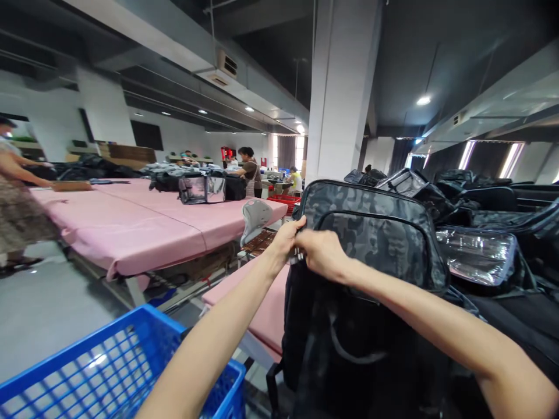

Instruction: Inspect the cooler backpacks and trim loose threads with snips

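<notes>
A dark camouflage bag (371, 233) stands upright in front of me on the edge of a pink-covered table (266, 308). Both my hands meet at its upper left corner. My left hand (286, 235) pinches the bag's edge with closed fingers. My right hand (321, 253) is closed beside it, gripping the same corner near a small metal piece that may be a zipper pull. The lower front of the bag is black, with a strap loop hanging down.
A blue plastic crate (109, 366) sits at lower left. A long pink table (144, 218) holds a clear-sided bag (201, 189) and dark bags. More bags pile at right (476, 233). A white pillar (343, 87) rises behind. People work at the far left (17, 192) and back (250, 170).
</notes>
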The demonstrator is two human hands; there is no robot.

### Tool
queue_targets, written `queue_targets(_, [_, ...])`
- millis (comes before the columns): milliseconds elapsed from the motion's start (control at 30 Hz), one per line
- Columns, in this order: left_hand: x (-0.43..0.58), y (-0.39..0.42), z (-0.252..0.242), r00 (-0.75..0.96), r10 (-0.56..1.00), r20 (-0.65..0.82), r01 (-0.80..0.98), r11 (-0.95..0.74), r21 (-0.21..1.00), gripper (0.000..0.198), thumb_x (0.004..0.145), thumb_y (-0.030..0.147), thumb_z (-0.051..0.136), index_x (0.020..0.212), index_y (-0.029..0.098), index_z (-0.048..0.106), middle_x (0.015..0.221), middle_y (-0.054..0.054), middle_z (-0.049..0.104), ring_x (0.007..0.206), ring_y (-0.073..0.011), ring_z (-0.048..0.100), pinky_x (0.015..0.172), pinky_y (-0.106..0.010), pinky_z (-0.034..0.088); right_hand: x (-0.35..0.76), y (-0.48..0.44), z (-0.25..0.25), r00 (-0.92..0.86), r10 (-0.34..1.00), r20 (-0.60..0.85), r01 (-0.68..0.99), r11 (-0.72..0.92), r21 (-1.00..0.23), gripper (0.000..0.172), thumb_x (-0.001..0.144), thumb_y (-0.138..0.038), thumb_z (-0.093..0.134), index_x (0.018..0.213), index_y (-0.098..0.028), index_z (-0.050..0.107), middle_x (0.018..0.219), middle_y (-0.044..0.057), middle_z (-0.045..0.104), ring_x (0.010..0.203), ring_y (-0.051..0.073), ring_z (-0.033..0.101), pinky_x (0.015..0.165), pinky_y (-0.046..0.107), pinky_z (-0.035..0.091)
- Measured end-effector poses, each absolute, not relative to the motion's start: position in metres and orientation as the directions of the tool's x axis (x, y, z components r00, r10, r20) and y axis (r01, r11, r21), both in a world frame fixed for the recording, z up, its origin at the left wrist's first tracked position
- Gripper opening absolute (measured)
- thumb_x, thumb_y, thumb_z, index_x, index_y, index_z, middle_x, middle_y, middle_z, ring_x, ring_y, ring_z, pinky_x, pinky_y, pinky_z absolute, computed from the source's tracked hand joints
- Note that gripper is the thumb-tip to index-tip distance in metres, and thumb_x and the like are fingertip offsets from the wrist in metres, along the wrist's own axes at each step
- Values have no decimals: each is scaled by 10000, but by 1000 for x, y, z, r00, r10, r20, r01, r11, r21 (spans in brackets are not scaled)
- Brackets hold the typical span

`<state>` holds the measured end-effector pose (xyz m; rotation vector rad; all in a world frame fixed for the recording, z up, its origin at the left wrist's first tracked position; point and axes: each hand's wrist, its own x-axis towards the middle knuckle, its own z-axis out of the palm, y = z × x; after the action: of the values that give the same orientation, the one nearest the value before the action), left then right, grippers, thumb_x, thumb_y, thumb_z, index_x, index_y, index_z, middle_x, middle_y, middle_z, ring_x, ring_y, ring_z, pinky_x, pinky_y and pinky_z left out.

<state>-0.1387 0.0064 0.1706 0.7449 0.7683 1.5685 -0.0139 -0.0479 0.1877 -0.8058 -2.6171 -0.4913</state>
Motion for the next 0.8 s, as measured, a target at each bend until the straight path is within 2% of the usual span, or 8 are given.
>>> queue_targets(100, [-139, 6, 167, -124, 992, -4, -610, -73, 789, 150, 819, 134, 515, 739, 77, 628, 563, -60, 661, 564, -175, 658, 630, -300, 554, 10, -61, 165, -915, 341, 214, 393, 874, 285, 262, 782, -95, 423, 926, -209, 609, 850, 30, 648, 715, 148, 579, 600, 246, 368])
queue_targets(267, [-134, 1, 168, -177, 982, 68, -601, -163, 782, 110, 803, 139, 547, 762, 92, 638, 584, -45, 666, 568, -147, 650, 645, -263, 548, 52, -29, 217, -589, 468, 658, 738, 644, 202, 375, 826, -65, 369, 1140, -194, 530, 1096, 84, 585, 959, 190, 497, 761, 290, 375])
queue_targets(367, [-135, 2, 167, -254, 967, 29, -538, -166, 827, 77, 777, 119, 567, 753, 97, 637, 566, -40, 654, 550, -139, 638, 632, -257, 544, 67, -37, 232, -623, 549, 557, 758, 599, 257, 239, 848, -108, 390, 987, -175, 573, 940, 72, 595, 847, 186, 500, 680, 278, 364])
queue_targets(500, [-136, 10, 161, -310, 949, -56, -474, -104, 875, 19, 709, 71, 608, 695, 84, 612, 544, -63, 640, 549, -177, 639, 620, -308, 547, 81, -109, 180, -803, 413, 429, 584, 687, 432, 120, 818, -116, 460, 838, -200, 543, 807, 51, 549, 742, 184, 470, 599, 282, 315])
queue_targets(600, [-130, 7, 161, -355, 934, -35, -395, -116, 911, 99, 678, 67, 620, 775, 86, 623, 738, -109, 690, 733, -223, 665, 723, -354, 537, 81, -149, 129, -843, 479, 243, 535, 787, 305, 215, 727, -27, 472, 848, -202, 499, 824, 33, 547, 691, 188, 469, 513, 278, 274])
queue_targets(667, [-123, -2, 164, -429, 898, 100, -249, -223, 942, 270, 660, 49, 617, 918, 126, 628, 1019, -108, 667, 992, -231, 609, 885, -350, 473, 76, -152, 108, -795, 578, 184, 605, 778, 169, 249, 716, -15, 451, 882, -199, 482, 871, 32, 558, 704, 190, 488, 508, 274, 286])
queue_targets(733, [-114, -15, 166, -457, 788, 413, 109, -411, 905, 450, 645, 43, 617, 1067, 199, 602, 1291, -70, 522, 1231, -234, 429, 1029, -363, 340, 69, -146, 98, -772, 608, 184, 628, 774, 77, 240, 728, -49, 454, 915, -198, 474, 908, 40, 562, 725, 194, 500, 511, 273, 305])
queue_targets(800, [-102, -25, 165, -199, 698, 688, 463, -552, 693, 496, 640, 63, 622, 1099, 249, 607, 1363, -38, 452, 1300, -246, 328, 1075, -398, 254, 65, -140, 96, -796, 572, 195, 590, 806, 43, 225, 731, -125, 499, 943, -194, 476, 934, 61, 563, 745, 206, 505, 509, 273, 321])
